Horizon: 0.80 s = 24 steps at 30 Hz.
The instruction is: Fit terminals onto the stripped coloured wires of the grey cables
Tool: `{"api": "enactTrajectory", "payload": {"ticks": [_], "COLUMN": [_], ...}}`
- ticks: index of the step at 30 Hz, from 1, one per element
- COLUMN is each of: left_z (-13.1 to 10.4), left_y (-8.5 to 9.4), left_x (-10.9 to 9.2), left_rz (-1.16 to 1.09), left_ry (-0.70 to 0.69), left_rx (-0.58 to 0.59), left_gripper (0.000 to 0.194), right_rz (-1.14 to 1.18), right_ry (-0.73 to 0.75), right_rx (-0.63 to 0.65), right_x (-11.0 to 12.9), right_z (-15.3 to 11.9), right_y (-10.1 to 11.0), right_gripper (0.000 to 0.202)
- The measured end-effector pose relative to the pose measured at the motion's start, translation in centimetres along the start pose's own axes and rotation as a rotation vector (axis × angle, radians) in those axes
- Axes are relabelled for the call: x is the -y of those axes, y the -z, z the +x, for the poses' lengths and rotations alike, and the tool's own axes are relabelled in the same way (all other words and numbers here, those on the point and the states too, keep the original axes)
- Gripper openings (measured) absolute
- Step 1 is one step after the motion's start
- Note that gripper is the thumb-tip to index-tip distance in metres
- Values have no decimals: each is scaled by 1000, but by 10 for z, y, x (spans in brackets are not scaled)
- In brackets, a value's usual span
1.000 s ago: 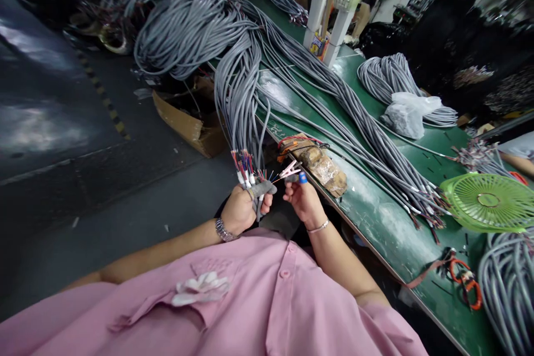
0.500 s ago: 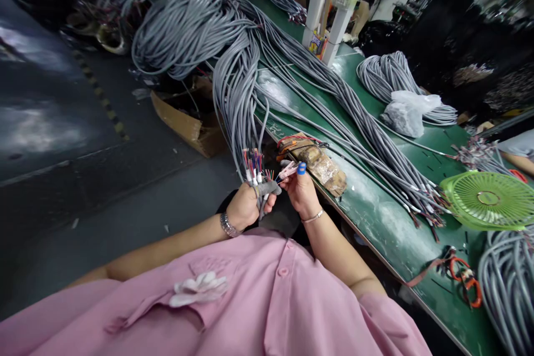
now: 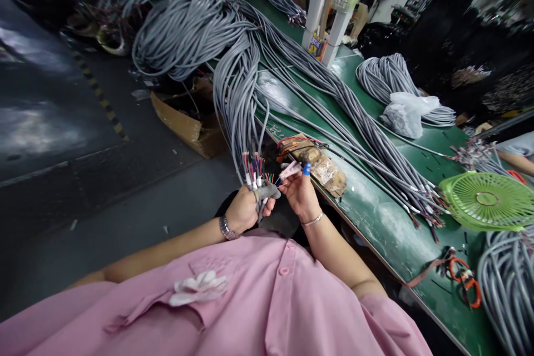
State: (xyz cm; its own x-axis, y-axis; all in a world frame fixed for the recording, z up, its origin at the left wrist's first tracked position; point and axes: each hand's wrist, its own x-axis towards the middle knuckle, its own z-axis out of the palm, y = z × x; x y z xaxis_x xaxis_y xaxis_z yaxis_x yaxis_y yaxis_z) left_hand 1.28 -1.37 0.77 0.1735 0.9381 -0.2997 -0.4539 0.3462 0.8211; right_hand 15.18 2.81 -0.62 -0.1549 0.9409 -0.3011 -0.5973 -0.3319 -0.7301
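Observation:
Several grey cables (image 3: 236, 117) come down off the bench edge into my left hand (image 3: 244, 208), which is closed around them near their ends. Their stripped ends show white collars and thin coloured wires (image 3: 253, 164). A grey cover sits on the left thumb and lies across the bundle. Just to the right, my right hand (image 3: 303, 197) pinches a small pale pink tool (image 3: 291, 170), its exact kind unclear. The right thumb wears a blue wrap (image 3: 306, 169). Thin wires span the short gap between the hands; which fingers touch them is too small to tell.
On the green bench (image 3: 367, 219) lie a taped wooden block (image 3: 329, 173), long grey cables (image 3: 334, 92), a green fan (image 3: 486, 198) and orange-handled scissors (image 3: 464, 278). A cardboard box (image 3: 183, 119) stands on the floor. Another person's arm (image 3: 517, 161) shows at far right.
My right hand has shifted slightly right, and its blue-wrapped thumb stands a little farther from the cable ends. The pink tool has tilted slightly. My left hand keeps its grip.

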Motion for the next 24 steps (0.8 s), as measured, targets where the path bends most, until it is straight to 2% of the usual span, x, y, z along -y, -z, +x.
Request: {"api": "enactTrajectory", "payload": {"ticks": [3, 7, 14, 19, 24], "left_z": [-3, -2, 3, 5, 8], "left_y": [1, 0, -4, -4, -3], "left_x": [1, 1, -3, 0, 3], "left_rz": [-15, -52, -24, -43, -21], "left_ry": [-39, -83, -45, -35, -46], "left_rx": [-15, -35, -31, -59, -42], "left_gripper": [22, 19, 22, 20, 19], "right_rz": [-7, -41, -194, -77, 24], "right_ry": [-8, 71, 256, 98, 100], "right_rx": [41, 23, -79, 30, -25], "right_x": [2, 4, -5, -4, -4], "right_z": [-4, -9, -4, 5, 7], "right_y": [-1, -4, 2, 2, -3], "right_gripper": [49, 32, 44, 48, 44]}}
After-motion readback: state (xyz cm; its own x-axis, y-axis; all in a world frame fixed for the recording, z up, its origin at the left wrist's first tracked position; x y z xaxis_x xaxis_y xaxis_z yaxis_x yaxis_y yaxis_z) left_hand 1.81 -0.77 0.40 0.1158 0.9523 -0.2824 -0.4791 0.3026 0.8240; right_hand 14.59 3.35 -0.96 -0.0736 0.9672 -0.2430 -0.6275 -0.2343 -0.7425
